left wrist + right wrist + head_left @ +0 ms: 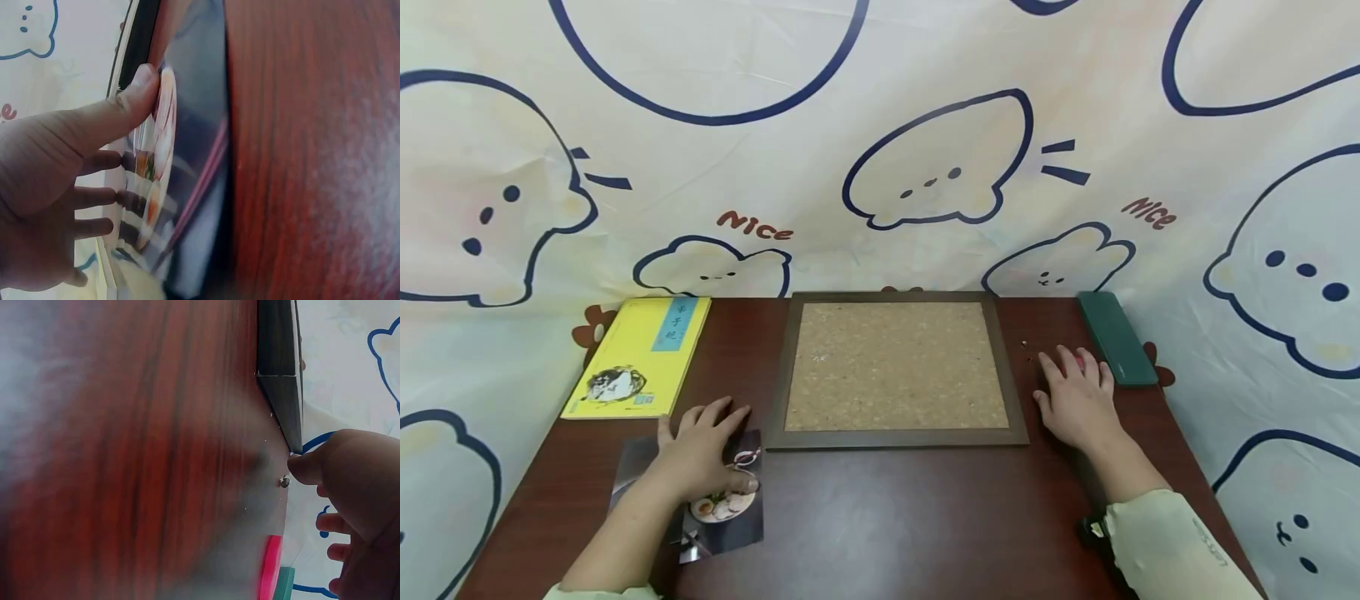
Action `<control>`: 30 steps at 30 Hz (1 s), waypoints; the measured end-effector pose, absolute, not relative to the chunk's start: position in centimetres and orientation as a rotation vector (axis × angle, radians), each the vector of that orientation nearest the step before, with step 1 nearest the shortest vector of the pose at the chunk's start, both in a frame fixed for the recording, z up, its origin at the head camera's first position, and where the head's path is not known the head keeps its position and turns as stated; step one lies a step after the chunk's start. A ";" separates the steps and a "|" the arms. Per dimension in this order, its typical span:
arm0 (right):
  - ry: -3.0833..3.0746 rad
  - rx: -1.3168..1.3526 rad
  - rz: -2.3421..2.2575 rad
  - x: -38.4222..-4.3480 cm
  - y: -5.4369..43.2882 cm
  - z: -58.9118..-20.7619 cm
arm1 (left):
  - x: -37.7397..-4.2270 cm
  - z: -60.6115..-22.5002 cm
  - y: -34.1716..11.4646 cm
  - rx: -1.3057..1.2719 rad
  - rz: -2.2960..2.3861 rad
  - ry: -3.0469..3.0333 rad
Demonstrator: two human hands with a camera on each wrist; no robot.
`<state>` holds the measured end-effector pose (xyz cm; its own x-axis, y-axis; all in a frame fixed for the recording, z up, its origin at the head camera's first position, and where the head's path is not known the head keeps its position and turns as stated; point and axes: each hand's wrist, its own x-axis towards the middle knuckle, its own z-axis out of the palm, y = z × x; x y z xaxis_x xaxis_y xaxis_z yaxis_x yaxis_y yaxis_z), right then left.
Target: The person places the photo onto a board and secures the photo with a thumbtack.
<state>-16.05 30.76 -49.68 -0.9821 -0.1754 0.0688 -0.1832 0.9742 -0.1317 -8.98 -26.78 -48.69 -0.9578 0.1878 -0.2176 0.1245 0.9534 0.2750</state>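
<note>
My left hand (696, 458) is spread over glossy food photos (737, 533) at the table's front left. Its thumb lies on the picture of a bowl, and in the left wrist view the fingers are mirrored in the photo (194, 125). To the right, my right hand (1080, 406) is low over the table, fingers loosely extended. A red object (1080, 362) shows between its fingers; in the right wrist view a pink-red round-edged thing (270, 569) stands below the hand. Small metallic bits, probably pins (285, 482), lie near the thumb.
A framed cork board (895, 367) lies at the table's middle back. The yellow book (640, 358) is at the back left, the dark green box (1117, 337) at the back right. Behind the table hangs a cartoon-printed cloth (925, 158).
</note>
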 end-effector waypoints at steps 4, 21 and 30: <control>-3.046 0.261 0.212 -16.9 30.7 -49.9 | -9.1 -48.6 -26.4 0.213 0.430 2.899; -3.040 0.252 0.213 -19.7 30.5 -50.8 | -9.6 -48.5 -26.0 0.159 0.526 2.965; -3.076 0.253 0.226 -20.7 30.3 -50.4 | -9.9 -48.9 -26.1 0.188 0.629 3.038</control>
